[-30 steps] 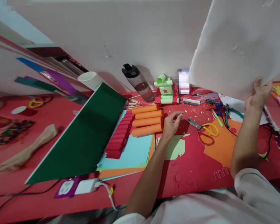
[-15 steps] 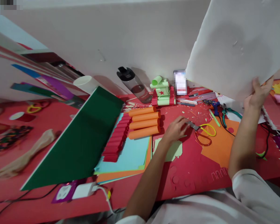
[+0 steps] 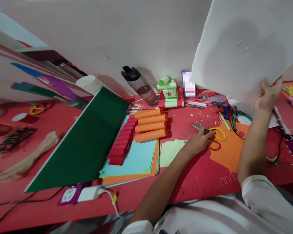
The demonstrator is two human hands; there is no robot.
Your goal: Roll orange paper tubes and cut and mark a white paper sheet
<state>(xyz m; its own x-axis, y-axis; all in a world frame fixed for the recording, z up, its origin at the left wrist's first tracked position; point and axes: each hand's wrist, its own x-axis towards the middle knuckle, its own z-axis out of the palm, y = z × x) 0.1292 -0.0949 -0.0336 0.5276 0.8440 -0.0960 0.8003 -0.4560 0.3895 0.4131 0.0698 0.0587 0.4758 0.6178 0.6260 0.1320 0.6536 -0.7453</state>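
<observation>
My left hand [image 3: 200, 140] has its fingers closed over the pivot of a pair of scissors [image 3: 218, 132], which has one yellow and one red handle loop. The scissors lie on the table with their blades pointing away to the left. Raised at the right, a large white foam board [image 3: 236, 55] is tilted up, and my right hand [image 3: 268, 95] grips its lower edge. Under and beside my left forearm are a pale green paper sheet [image 3: 169, 152] and red paper [image 3: 200, 177]. Orange paper [image 3: 230, 151] lies partly under the scissors' handles.
Orange paper rolls [image 3: 151, 127] and pleated red paper [image 3: 122, 141] sit on stacked coloured sheets. A green board [image 3: 80, 143] leans at the left. Farther back are a bottle [image 3: 141, 87], a green-and-red paper model [image 3: 169, 94], a phone [image 3: 189, 86], a glue gun [image 3: 225, 110] and pliers [image 3: 243, 115].
My left hand has moved right, from beside the blades onto the scissors' pivot. The scissors have shifted slightly. My right hand still holds the foam board, which sits slightly farther left in view.
</observation>
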